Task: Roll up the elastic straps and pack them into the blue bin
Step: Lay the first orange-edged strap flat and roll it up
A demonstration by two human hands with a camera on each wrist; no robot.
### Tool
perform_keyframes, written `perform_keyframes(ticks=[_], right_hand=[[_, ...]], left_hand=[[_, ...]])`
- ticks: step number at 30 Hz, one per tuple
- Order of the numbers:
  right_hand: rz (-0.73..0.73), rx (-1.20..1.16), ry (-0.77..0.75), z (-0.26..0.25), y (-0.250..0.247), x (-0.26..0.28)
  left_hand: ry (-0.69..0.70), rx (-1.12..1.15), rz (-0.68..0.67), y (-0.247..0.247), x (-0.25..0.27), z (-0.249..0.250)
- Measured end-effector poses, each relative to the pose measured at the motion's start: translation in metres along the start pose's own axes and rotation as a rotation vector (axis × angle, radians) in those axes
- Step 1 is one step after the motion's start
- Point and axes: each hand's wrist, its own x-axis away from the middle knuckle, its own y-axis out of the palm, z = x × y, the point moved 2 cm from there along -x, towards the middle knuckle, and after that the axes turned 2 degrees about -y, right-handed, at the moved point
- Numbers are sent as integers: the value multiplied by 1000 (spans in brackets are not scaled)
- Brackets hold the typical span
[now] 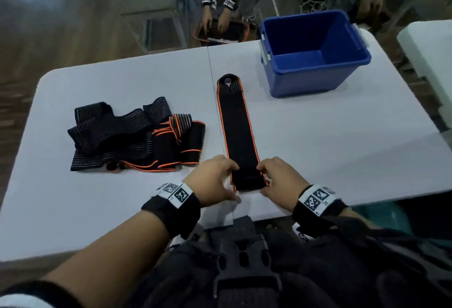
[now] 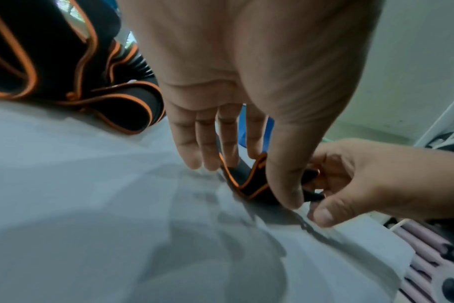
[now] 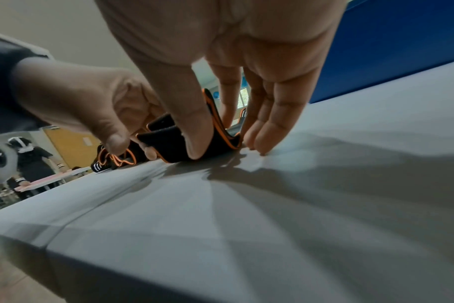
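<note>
A: Head view: high, looking forward and down across the white table; blue bin at the far right.

B: Left wrist view: low, close under the left hand, facing right along the tabletop.

A: Right wrist view: just as near, under the right hand, facing left.

B: All three share the strap's near end.

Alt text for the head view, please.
Both hands, left hand and right hand, pinch the near end of a black orange-edged strap laid flat on a white table, pile of straps left, blue bin far right.
</note>
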Motion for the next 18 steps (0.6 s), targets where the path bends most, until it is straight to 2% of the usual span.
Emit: perform_keyframes(ticks=[4, 8, 11, 18], right_hand=[[-6, -13, -63, 10, 2, -3], [27, -37, -132, 16, -2, -8], [57, -81, -107, 17, -8, -14], [12, -90, -29, 14, -16, -31]], left_hand=[[-95, 36, 72, 27, 6, -2], [-274, 365, 324, 40, 9, -1], [-397, 454, 435, 44, 8, 2], [-551, 505, 574, 50, 8, 13]])
